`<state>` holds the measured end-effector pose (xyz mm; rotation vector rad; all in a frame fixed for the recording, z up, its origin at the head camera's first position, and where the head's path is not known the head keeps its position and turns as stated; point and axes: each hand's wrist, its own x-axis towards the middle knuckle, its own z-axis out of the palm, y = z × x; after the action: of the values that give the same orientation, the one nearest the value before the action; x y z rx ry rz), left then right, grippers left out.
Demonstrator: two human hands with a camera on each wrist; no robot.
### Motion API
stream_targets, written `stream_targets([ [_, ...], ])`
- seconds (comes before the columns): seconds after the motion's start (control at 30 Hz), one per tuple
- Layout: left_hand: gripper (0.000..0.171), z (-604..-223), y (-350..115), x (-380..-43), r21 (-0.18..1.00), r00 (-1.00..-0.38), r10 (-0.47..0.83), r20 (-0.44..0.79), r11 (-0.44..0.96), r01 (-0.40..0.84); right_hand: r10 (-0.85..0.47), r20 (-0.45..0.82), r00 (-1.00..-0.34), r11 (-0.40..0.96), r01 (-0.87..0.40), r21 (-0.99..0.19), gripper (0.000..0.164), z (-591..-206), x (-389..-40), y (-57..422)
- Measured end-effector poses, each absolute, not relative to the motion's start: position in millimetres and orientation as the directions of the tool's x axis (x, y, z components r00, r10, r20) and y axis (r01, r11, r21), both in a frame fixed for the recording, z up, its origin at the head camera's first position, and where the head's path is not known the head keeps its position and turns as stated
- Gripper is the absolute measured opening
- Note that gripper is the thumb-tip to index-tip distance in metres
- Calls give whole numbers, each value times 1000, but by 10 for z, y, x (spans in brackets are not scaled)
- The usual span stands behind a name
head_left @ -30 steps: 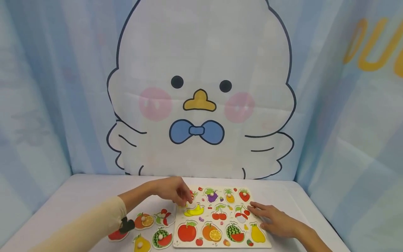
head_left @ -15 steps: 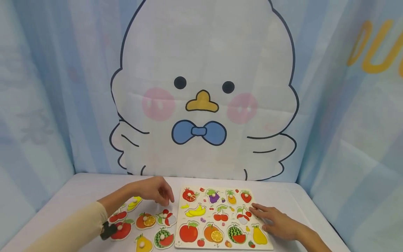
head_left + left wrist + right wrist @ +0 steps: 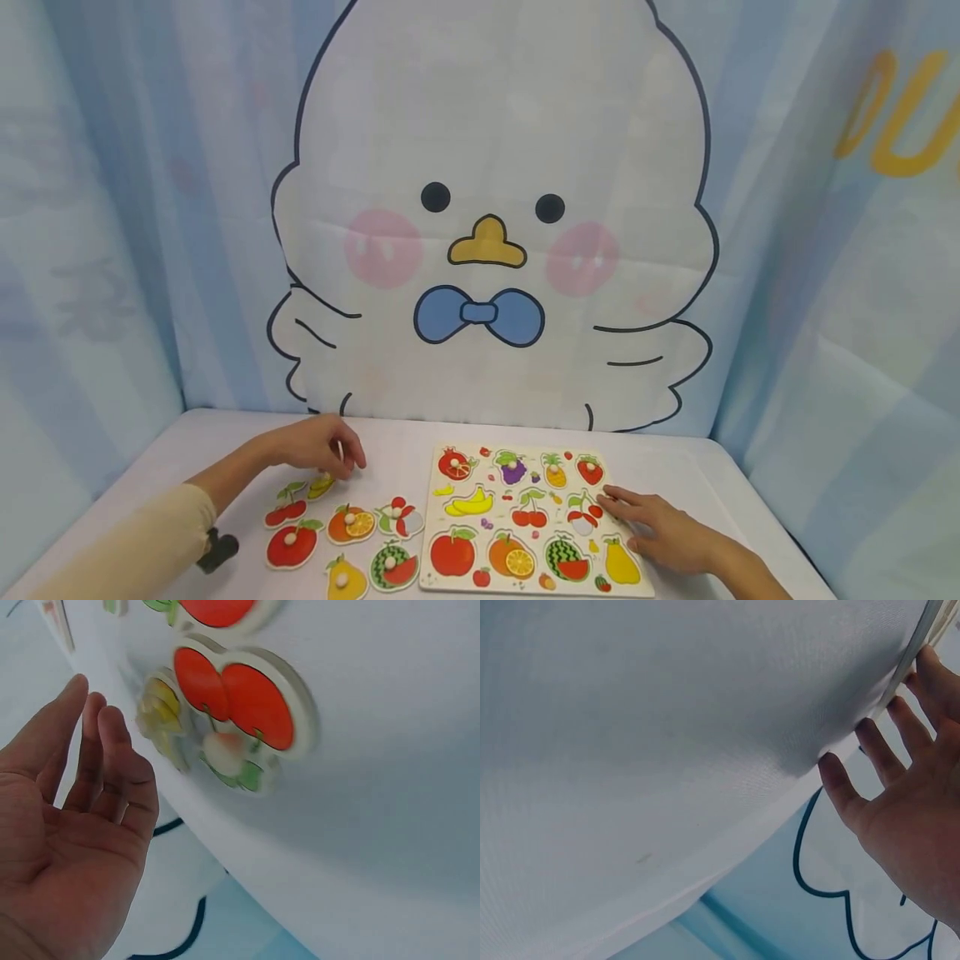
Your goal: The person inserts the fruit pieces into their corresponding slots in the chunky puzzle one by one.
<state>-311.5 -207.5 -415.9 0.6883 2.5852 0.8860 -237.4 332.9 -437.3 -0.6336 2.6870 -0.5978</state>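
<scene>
My left hand (image 3: 318, 446) hovers, fingers loosely bent and holding nothing, just over the banana puzzle piece (image 3: 322, 486), which it partly covers in the head view. In the left wrist view that hand's fingertips point at the yellow piece, and the cherry puzzle piece (image 3: 251, 705) lies beside it. My right hand (image 3: 667, 533) rests with spread fingers at the right edge of the white fruit puzzle board (image 3: 532, 451). Along the board's top row, the pomegranate (image 3: 454, 463), grapes (image 3: 513, 468), pineapple (image 3: 555, 472) and strawberry (image 3: 590, 471) have knobs; the lower pictures show none.
Left of the board lie more knobbed pieces: an apple (image 3: 291, 544), an orange (image 3: 351, 525), a pear (image 3: 347, 579), a watermelon (image 3: 393, 567) and a red-and-white fruit (image 3: 399, 518). A printed curtain (image 3: 480, 375) hangs behind the white table (image 3: 675, 458).
My left hand has left the pomegranate at the board's upper left corner and moved left to the banana piece. The pomegranate stays on the board. My right hand holds its place.
</scene>
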Motion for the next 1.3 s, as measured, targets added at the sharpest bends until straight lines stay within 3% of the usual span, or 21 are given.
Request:
stream_targets([
  [0.5,14,-4293,-2333,-3107,608,-873,451,-185,751,258,-493,-207,-845,813,-362,-457,58,-4373,-2357,3369],
  [0.97,15,-4278,-2302,-3081,576,-918,320,-236,806,133,-514,-180,-839,804,-398,-443,57,-4356,-2372,3339],
  [1.3,12,-4247,-2139,-3168,581,-898,395,-192,784,220,-500,-191,-845,805,-372,-462,58,-4364,-2359,3326],
])
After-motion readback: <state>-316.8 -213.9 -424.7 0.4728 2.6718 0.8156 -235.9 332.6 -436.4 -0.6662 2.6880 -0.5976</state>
